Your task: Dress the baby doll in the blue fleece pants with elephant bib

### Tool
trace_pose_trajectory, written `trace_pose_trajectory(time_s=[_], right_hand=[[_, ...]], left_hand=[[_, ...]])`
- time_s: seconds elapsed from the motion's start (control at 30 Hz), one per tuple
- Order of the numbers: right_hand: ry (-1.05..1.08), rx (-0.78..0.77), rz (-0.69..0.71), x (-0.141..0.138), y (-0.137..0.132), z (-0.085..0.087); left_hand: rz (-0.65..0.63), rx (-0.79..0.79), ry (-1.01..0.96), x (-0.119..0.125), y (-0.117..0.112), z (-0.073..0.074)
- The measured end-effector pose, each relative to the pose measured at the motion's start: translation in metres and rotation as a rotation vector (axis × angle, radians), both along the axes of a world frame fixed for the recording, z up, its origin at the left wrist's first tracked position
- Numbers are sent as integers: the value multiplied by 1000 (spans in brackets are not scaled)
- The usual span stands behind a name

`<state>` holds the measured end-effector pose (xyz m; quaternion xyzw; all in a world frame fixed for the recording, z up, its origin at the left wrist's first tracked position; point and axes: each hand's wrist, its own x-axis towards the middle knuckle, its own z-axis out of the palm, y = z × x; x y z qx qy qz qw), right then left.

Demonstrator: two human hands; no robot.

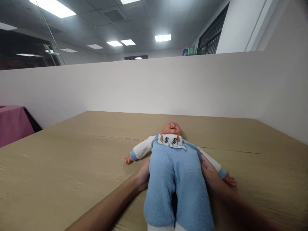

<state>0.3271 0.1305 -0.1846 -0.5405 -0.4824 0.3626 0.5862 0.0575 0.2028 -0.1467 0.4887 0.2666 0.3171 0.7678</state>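
Observation:
A baby doll [176,166] in a blue fleece romper with white sleeves lies on its back on the wooden table [60,166], head away from me. My left hand [143,175] reaches under the doll's left side at the waist, its fingers hidden beneath the body. On the other side, my right hand [209,171] presses against the doll's flank, fingers tucked under the body and its arm. Both hands seem to grip the doll's torso.
White partition walls [154,86] enclose the table at the back and right. A pink cloth-covered surface [12,123] stands at the far left beyond the table edge.

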Motion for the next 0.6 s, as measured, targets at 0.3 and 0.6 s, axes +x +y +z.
trace_pose_trajectory(time_s=[0.3, 0.6], right_hand=[[-32, -3, -1, 3, 2, 2], [-10, 20, -29, 9, 3, -4]], left_hand=[[148, -97, -47, 3, 2, 5], [208, 6, 21, -6, 18, 3]])
